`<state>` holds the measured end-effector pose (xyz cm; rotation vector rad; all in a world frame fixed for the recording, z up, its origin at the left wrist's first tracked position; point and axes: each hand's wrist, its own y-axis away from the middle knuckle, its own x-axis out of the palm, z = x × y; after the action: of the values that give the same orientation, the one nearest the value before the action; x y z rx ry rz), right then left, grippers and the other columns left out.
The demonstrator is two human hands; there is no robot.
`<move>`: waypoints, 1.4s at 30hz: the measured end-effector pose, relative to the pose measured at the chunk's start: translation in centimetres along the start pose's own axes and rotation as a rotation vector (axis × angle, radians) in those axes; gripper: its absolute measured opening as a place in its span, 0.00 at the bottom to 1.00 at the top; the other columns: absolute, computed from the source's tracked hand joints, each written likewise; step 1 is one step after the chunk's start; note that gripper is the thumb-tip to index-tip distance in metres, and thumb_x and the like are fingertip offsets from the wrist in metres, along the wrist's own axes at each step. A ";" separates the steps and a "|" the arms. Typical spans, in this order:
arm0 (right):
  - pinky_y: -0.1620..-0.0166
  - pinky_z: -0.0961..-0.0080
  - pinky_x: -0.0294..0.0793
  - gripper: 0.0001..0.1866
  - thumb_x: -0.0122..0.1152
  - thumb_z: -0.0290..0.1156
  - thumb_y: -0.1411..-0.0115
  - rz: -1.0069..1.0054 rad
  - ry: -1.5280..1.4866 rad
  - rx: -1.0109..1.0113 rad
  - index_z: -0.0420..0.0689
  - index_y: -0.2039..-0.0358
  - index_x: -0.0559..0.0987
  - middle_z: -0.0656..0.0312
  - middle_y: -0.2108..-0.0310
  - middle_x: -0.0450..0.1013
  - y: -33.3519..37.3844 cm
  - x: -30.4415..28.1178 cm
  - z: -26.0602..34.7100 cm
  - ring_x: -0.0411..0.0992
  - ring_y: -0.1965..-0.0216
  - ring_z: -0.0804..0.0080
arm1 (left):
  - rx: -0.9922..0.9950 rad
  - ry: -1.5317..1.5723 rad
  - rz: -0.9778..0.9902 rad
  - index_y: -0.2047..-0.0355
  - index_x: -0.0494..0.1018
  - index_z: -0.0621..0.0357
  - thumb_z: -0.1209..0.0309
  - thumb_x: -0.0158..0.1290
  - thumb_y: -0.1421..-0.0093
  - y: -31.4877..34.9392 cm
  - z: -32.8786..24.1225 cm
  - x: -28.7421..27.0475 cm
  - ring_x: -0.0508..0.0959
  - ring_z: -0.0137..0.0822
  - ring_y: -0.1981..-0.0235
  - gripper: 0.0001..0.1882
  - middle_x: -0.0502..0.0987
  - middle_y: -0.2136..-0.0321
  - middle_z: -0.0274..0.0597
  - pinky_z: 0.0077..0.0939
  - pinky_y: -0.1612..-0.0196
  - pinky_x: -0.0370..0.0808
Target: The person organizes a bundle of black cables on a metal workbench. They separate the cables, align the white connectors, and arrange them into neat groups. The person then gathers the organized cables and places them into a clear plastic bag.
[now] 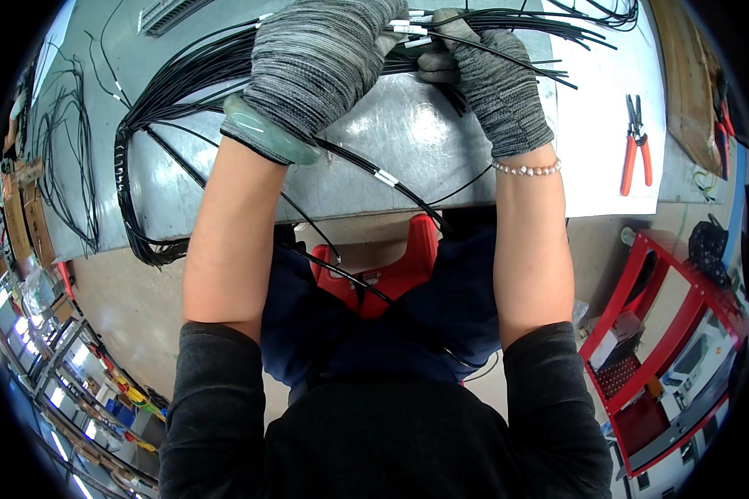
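The bundle of black wires (225, 58) lies at the far part of the metal table (424, 141), under both gloved hands. The left hand (320, 71) is closed around it, near the white labels (411, 30). The right hand (503, 87) has its fingers bent beside the wire ends; whether it grips, I cannot tell. The step seems to be arranging the labelled ends; the next move calls for steady holding and careful separating. Red-handled cutters (637, 135) rest on white paper (599, 170) at right.

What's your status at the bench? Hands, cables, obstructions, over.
Left hand on black cables, grip hidden; right hand closed on some. Loose strands trailing over table's near edge. Red-handled pliers off right, apart from hands.
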<state>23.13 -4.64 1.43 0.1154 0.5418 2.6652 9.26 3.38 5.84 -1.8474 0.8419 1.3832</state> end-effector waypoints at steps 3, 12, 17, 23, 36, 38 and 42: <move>0.74 0.82 0.71 0.21 0.57 0.46 0.44 -0.017 0.001 0.022 0.38 0.79 0.74 0.63 0.84 0.70 0.0 -0.2 0.1 0.69 0.81 0.80 | 0.006 0.035 -0.019 0.68 0.73 0.56 0.71 0.49 0.53 -0.1 0.1 0.0 0.73 0.43 0.65 0.11 0.73 0.72 0.43 0.35 0.62 0.71; 0.71 0.82 0.75 0.19 0.56 0.44 0.42 0.009 -0.068 0.028 0.37 0.74 0.76 0.59 0.81 0.73 -0.3 -0.2 0.0 0.73 0.78 0.78 | -0.010 0.242 -0.196 0.64 0.71 0.58 0.71 0.50 0.49 0.4 1.1 0.2 0.74 0.49 0.70 0.12 0.75 0.74 0.50 0.37 0.65 0.71; 0.70 0.82 0.76 0.18 0.57 0.42 0.43 0.053 -0.080 -0.020 0.36 0.73 0.76 0.57 0.79 0.74 -0.4 -0.7 -0.2 0.74 0.77 0.76 | -0.083 0.208 -0.146 0.62 0.71 0.58 0.72 0.49 0.50 0.1 1.0 0.6 0.73 0.49 0.67 0.13 0.73 0.72 0.50 0.39 0.60 0.70; 0.68 0.80 0.78 0.18 0.58 0.40 0.43 0.040 -0.117 -0.029 0.33 0.69 0.77 0.54 0.77 0.75 -0.6 -0.8 -0.7 0.76 0.75 0.71 | -0.191 0.166 -0.101 0.61 0.73 0.55 0.62 0.53 0.45 0.3 1.5 1.9 0.77 0.40 0.68 0.14 0.76 0.71 0.44 0.31 0.64 0.73; 0.75 0.83 0.74 0.22 0.58 0.45 0.45 0.004 -0.091 0.077 0.35 0.63 0.75 0.52 0.76 0.76 -0.3 -0.5 -0.1 0.74 0.80 0.73 | -0.558 0.990 -0.155 0.63 0.75 0.56 0.55 0.50 0.41 1.3 4.1 0.2 0.71 0.18 0.78 0.18 0.75 0.78 0.30 0.11 0.72 0.71; 0.75 0.83 0.75 0.23 0.58 0.45 0.45 0.003 -0.099 0.084 0.35 0.63 0.75 0.52 0.76 0.76 -0.4 -0.5 -0.3 0.74 0.80 0.73 | -0.589 0.951 -0.045 0.62 0.75 0.56 0.54 0.50 0.41 1.8 4.3 0.1 0.71 0.19 0.78 0.18 0.74 0.78 0.31 0.11 0.72 0.72; 0.75 0.82 0.75 0.22 0.60 0.43 0.45 -0.022 -0.128 0.060 0.34 0.63 0.74 0.53 0.77 0.75 -0.4 0.1 0.2 0.74 0.80 0.73 | -0.191 0.345 -0.124 0.60 0.72 0.57 0.67 0.60 0.50 2.6 2.6 1.5 0.77 0.30 0.69 0.17 0.74 0.69 0.38 0.22 0.62 0.76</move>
<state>23.26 -4.17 1.44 0.2938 0.5782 2.5993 6.10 3.86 3.45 -2.2892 0.7659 1.1166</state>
